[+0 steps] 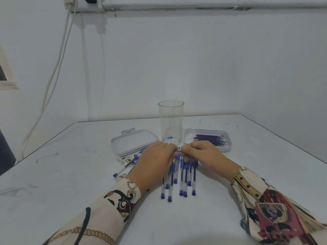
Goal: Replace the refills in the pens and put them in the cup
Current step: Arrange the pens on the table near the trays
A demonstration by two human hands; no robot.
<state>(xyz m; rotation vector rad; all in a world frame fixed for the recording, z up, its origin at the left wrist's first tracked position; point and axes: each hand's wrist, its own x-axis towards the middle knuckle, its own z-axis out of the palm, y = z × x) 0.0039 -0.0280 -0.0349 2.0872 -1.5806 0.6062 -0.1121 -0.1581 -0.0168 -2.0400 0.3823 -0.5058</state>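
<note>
Left hand (pixel 155 160) and right hand (pixel 203 154) both pinching one pen (pixel 179 151) between them, above row of pens (pixel 178 181) lying on bench (pixel 70 174). Clear cup (pixel 171 121) standing upright just behind hands. Refills (pixel 209 139) lying in open case (pixel 228 145) right of cup.

Light: I see soft, even, bluish light.
Shadows: faint ones beside the pens (pixel 177 181).
Edges: my view bends there.
Sharpness: slightly soft.
</note>
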